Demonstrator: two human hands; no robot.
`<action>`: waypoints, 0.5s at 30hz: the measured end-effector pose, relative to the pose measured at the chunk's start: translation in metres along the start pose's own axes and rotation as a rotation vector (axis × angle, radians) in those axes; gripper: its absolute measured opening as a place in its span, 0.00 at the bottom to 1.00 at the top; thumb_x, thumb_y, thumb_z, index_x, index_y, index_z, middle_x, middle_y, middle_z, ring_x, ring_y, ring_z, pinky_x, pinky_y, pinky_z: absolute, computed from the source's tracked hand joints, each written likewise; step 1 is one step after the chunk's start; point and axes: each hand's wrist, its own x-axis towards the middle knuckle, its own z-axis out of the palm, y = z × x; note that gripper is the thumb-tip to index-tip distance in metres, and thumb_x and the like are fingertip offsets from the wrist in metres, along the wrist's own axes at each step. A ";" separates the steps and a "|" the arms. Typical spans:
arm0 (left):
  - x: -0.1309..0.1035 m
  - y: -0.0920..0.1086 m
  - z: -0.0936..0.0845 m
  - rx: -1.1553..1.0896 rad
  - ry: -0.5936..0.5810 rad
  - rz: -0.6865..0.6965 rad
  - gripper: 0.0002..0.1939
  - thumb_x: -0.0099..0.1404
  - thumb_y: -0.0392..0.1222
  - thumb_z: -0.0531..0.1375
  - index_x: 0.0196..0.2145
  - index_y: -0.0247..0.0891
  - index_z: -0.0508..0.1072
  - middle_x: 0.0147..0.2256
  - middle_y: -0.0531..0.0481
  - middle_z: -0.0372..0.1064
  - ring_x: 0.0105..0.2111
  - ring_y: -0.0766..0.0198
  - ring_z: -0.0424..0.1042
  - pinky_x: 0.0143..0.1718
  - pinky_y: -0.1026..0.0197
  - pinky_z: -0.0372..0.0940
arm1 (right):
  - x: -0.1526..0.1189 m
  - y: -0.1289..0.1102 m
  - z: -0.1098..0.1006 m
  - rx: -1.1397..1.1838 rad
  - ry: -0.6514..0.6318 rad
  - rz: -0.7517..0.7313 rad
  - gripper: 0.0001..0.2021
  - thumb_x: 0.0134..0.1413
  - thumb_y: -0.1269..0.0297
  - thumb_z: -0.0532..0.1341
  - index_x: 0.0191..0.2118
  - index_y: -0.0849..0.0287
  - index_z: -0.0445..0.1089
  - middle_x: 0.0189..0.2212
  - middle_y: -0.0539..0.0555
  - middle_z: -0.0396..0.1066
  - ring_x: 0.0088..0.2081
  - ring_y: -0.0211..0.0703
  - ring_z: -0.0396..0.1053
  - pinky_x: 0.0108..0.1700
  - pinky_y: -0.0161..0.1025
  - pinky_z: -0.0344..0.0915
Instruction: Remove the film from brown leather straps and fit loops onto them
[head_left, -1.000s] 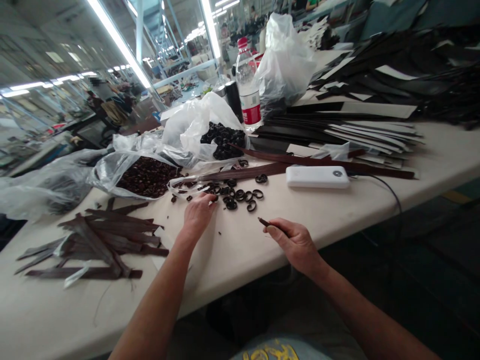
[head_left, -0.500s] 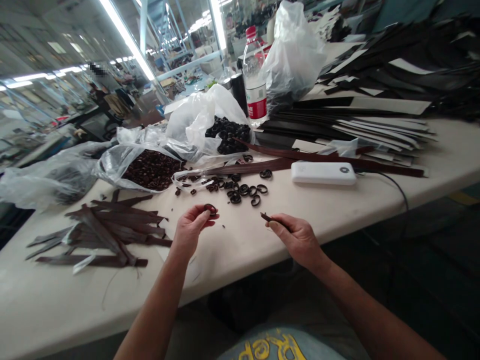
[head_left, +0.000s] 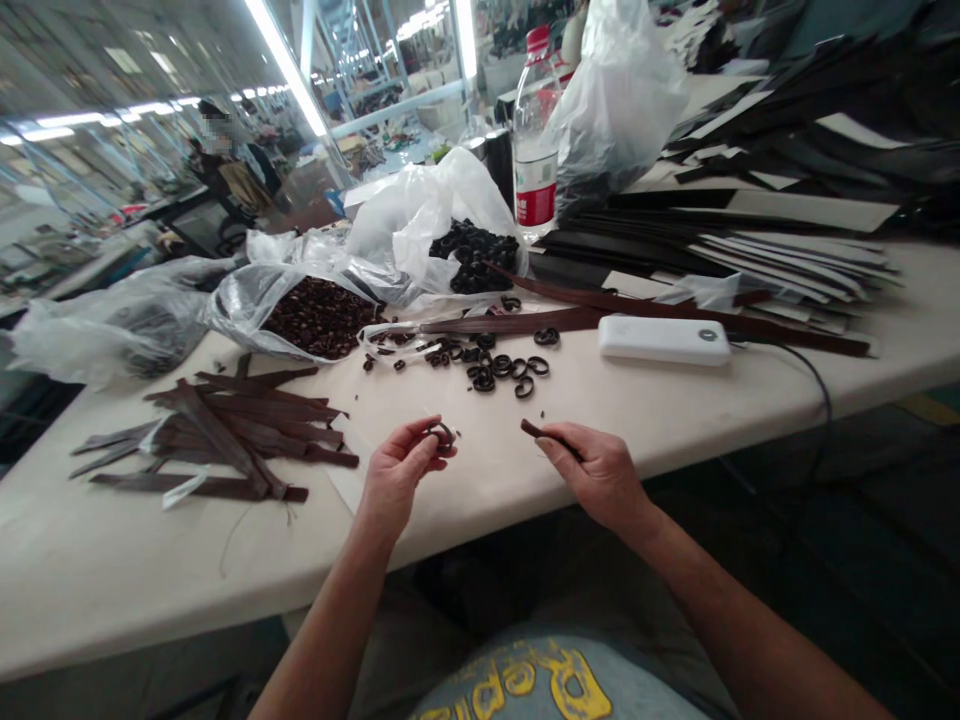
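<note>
Between the thumb and fingers of my left hand (head_left: pixel 405 460) is a small dark loop (head_left: pixel 441 434), like a leather belt keeper. My right hand (head_left: pixel 600 468), apart from it on the right, is closed around a narrow dark brown strip (head_left: pixel 534 430); its short end points toward my left hand, and the rest is hidden in the palm. Just beyond both hands lie several similar dark loops (head_left: pixel 523 387) in a loose cluster. A pile of flat brown strips (head_left: pixel 225 435) rests to the left of my left hand.
Behind the cluster stand an open plastic bag of small brown pieces (head_left: pixel 319 318) and a bag of black pieces (head_left: pixel 476 258). A white power bank (head_left: pixel 664 341) with a cable, a red-capped bottle (head_left: pixel 535 150) and black strips (head_left: pixel 637 250) occupy the right side. The table edge (head_left: pixel 480 535) is near me.
The view has shifted, so the table things appear farther right and slightly higher. My left hand has come a little closer to my right hand, and the loop in it is turned differently.
</note>
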 end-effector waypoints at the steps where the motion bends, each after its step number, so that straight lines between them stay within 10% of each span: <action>1: 0.000 0.000 0.001 0.008 -0.010 0.004 0.23 0.55 0.49 0.70 0.47 0.35 0.76 0.38 0.43 0.80 0.32 0.61 0.79 0.32 0.64 0.70 | -0.001 0.001 -0.001 -0.003 -0.006 0.004 0.10 0.64 0.61 0.57 0.38 0.56 0.75 0.33 0.54 0.79 0.33 0.46 0.76 0.38 0.38 0.68; 8: 0.004 -0.005 0.029 0.127 -0.130 0.046 0.21 0.59 0.49 0.67 0.46 0.35 0.77 0.38 0.42 0.80 0.33 0.59 0.79 0.35 0.59 0.71 | -0.003 0.006 -0.004 -0.047 -0.020 0.013 0.10 0.65 0.61 0.56 0.40 0.57 0.75 0.35 0.55 0.79 0.35 0.46 0.76 0.40 0.39 0.68; 15: 0.077 0.013 0.078 0.362 -0.296 0.321 0.17 0.63 0.43 0.61 0.49 0.36 0.76 0.42 0.43 0.78 0.39 0.59 0.77 0.40 0.58 0.71 | -0.002 0.012 -0.006 -0.087 -0.016 0.008 0.11 0.66 0.61 0.56 0.41 0.57 0.75 0.35 0.55 0.79 0.36 0.46 0.76 0.40 0.38 0.67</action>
